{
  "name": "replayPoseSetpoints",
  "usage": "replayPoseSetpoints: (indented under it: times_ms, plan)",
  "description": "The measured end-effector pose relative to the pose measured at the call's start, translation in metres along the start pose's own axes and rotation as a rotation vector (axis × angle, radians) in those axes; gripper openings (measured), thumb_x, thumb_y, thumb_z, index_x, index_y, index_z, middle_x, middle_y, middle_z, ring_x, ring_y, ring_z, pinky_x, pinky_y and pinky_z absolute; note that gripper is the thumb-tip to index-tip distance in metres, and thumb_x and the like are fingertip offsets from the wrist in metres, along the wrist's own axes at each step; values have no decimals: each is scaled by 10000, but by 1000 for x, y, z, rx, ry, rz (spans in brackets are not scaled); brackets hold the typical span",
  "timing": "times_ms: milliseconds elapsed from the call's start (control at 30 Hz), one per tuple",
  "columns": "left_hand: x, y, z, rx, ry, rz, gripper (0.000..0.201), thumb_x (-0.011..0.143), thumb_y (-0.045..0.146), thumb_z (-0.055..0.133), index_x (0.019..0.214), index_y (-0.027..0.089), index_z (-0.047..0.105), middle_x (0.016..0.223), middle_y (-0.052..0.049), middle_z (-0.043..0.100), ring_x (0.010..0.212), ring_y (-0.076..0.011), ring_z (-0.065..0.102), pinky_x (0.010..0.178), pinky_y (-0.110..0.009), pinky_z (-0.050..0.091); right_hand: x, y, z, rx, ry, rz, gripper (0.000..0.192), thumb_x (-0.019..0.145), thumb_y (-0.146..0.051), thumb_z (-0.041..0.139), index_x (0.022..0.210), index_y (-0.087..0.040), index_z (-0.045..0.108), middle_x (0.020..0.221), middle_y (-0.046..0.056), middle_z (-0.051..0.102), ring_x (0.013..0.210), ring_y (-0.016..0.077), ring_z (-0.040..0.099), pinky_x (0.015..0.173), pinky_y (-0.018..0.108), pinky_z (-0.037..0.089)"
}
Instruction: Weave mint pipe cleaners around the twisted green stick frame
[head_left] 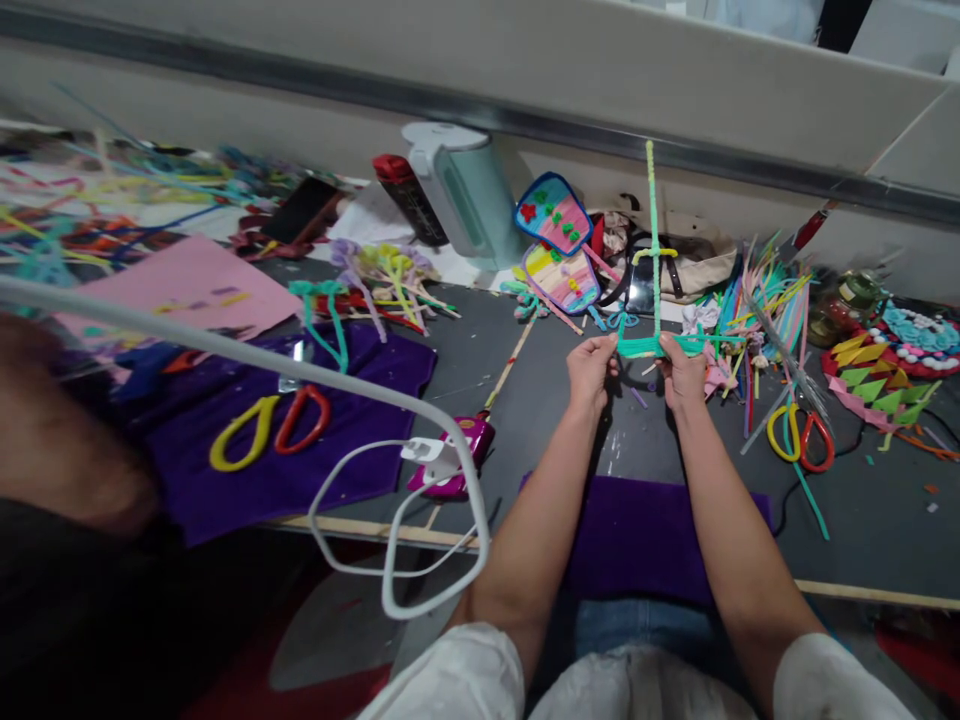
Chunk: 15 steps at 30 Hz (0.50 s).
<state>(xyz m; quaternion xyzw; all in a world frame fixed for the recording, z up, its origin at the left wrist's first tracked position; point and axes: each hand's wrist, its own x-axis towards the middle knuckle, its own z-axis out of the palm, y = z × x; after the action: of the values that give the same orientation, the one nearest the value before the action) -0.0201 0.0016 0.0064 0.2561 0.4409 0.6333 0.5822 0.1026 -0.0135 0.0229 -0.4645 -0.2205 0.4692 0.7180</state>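
Both my hands hold a green pipe-cleaner craft (639,347) above the table, made of several strands laid side by side into a flat band. My left hand (591,372) pinches its left end, and my right hand (684,370) grips it further right, with loose strand ends sticking out past the fingers. From the band a tall green and yellow pipe-cleaner stem (655,290) rises upright, crossed by a short yellow piece (654,254). Under my forearms lies a purple cloth (637,530). My fingertips are partly hidden behind the band.
Scissors (799,437) and bundled pipe cleaners (780,300) lie to the right. A kettle (469,195), dark bottle (409,198) and decorated crafts (555,215) stand behind. On the left are a white cable (315,372), a magenta power strip (454,465), more scissors (277,430) and another person's arm (67,440).
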Motion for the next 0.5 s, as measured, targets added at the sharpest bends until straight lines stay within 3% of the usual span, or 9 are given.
replayPoseSetpoints:
  times_ms: [233,500]
  plan:
    - [-2,7,1,1,-9,36,382,575,387,945,682,130,684,535,32,585,448,-61,527,458,-169,469,2,3,-1,-35,-6,-66,285,542,-375,861,713,-187,732,652,-34,723,548,112,599,481,242,485]
    - [-3,11,4,15,-17,-57,315,561,269,946,703,102,721,517,12,595,458,-80,538,542,-243,559,2,5,-2,-27,-17,-103,279,551,-374,849,727,-188,738,635,-41,716,550,112,598,481,238,482]
